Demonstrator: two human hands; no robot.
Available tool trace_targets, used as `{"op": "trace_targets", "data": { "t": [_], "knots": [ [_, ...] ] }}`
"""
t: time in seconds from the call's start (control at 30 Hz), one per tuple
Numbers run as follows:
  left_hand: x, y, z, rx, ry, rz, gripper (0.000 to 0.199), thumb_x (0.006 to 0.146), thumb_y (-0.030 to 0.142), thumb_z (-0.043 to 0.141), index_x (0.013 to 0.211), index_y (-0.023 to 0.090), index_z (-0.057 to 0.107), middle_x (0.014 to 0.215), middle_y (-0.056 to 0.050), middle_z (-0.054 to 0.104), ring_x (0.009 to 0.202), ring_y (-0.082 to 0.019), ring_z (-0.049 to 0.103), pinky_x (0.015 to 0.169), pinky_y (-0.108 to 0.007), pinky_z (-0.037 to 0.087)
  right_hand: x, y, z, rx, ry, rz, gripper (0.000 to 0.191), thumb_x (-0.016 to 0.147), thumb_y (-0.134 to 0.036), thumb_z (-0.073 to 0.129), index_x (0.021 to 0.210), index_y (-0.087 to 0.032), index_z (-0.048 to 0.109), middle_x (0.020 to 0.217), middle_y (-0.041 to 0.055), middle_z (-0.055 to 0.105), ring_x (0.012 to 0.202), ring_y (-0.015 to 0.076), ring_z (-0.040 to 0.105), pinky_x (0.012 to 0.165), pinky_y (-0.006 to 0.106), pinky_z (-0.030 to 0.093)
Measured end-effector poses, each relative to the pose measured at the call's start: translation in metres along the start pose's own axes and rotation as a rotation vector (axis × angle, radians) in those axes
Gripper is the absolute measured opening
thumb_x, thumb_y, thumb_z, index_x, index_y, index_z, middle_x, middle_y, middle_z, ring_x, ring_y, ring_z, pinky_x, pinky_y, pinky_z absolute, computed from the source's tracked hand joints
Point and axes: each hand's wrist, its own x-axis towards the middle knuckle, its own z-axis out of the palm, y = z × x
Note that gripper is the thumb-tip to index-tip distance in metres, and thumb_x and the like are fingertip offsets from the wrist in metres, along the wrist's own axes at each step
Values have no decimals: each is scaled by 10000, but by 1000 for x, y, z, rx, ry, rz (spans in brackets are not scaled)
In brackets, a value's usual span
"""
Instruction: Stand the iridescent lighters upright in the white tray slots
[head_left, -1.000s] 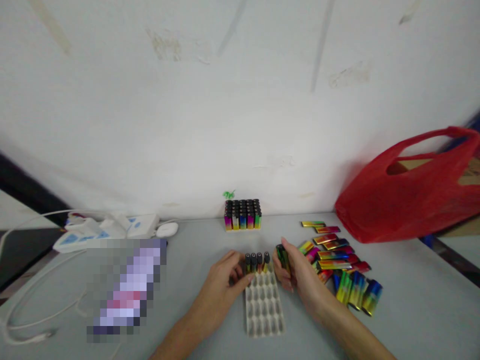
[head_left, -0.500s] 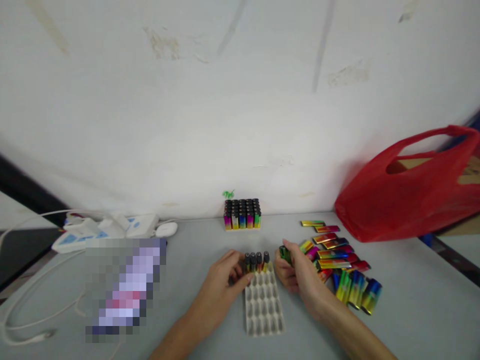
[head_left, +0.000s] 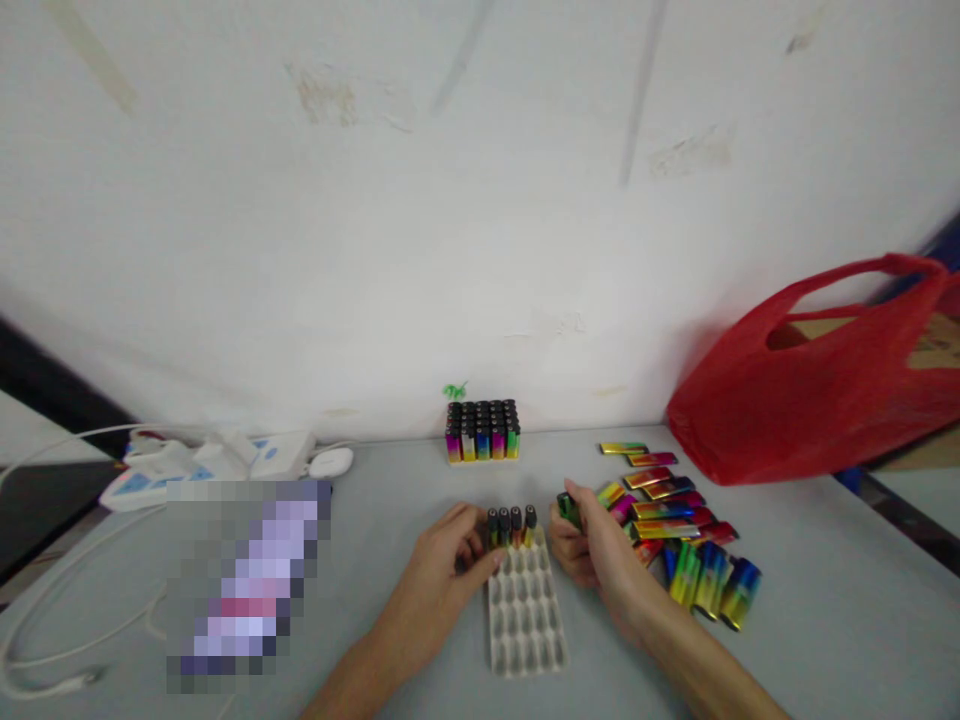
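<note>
A white tray [head_left: 527, 620] with rows of small hollows lies in front of me. Several lighters [head_left: 505, 525] with black tops stand upright along its far row. My left hand [head_left: 454, 555] is closed on the tray's far left corner, thumb on the rim and fingers curled beside the lighters. To the right of the tray, my right hand [head_left: 592, 540] is closed around a dark green lighter [head_left: 568, 508], its black top showing above the fingers. Right of that hand lies a loose pile of shiny rainbow-coloured lighters [head_left: 667, 508], their tops hard to make out.
Against the wall stands a full block of upright lighters [head_left: 482, 432]. A red plastic bag [head_left: 802, 390] sits at the back right. On the left are a white power strip [head_left: 277, 455], white cables [head_left: 82, 645] and a pixelated purple object [head_left: 259, 575].
Both hands hold nearly the same place and grip. The whole view has shifted very slightly.
</note>
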Motion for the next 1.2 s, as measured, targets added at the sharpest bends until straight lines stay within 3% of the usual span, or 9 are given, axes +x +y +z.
{"op": "trace_targets", "data": {
  "t": [0.37, 0.57, 0.7, 0.83, 1.0, 1.2],
  "knots": [
    [0, 5, -1, 1, -3, -13, 267, 947, 407, 686, 799, 225, 558, 855, 6, 592, 747, -198, 572, 687, -303, 413, -1, 6, 0, -3, 44, -66, 481, 852, -654, 574, 652, -270, 364, 566, -97, 227, 496, 87, 136, 458, 248, 98],
    [1, 6, -1, 0, 0, -12, 266, 938, 383, 698, 784, 226, 549, 854, 7, 593, 749, -197, 569, 684, -299, 404, 3, 6, 1, -2, 0, -40, 645, 813, -844, 599, 636, -257, 400, 565, -94, 238, 493, 80, 142, 474, 255, 90],
    [0, 6, -2, -4, -5, -14, 256, 946, 362, 695, 787, 224, 550, 851, 10, 587, 747, -196, 565, 679, -299, 399, 3, 6, 3, -1, 73, -218, 706, 808, -938, 613, 771, -234, 569, 600, -71, 333, 513, 111, 242, 488, 275, 153],
    [0, 4, -1, -4, -15, -9, 247, 958, 359, 691, 804, 222, 555, 865, 10, 588, 760, -196, 572, 690, -301, 408, -3, 3, 4, -68, 132, -419, 655, 919, -881, 593, 1012, -238, 674, 675, -37, 479, 577, 166, 411, 544, 309, 304],
    [-1, 2, 0, -11, -8, -11, 251, 950, 358, 697, 799, 223, 548, 860, 9, 590, 756, -198, 576, 688, -302, 409, -9, -2, 2, -169, 177, -560, 496, 1046, -704, 574, 1147, -239, 715, 802, 12, 654, 814, 236, 608, 818, 351, 451],
    [0, 1, -1, 1, -6, -10, 222, 935, 350, 701, 809, 220, 574, 860, 3, 606, 753, -204, 582, 691, -306, 414, -6, -6, 3, -137, 143, -616, 401, 988, -623, 721, 1096, -241, 779, 1039, 40, 734, 992, 243, 646, 896, 335, 476]
  ]
}}
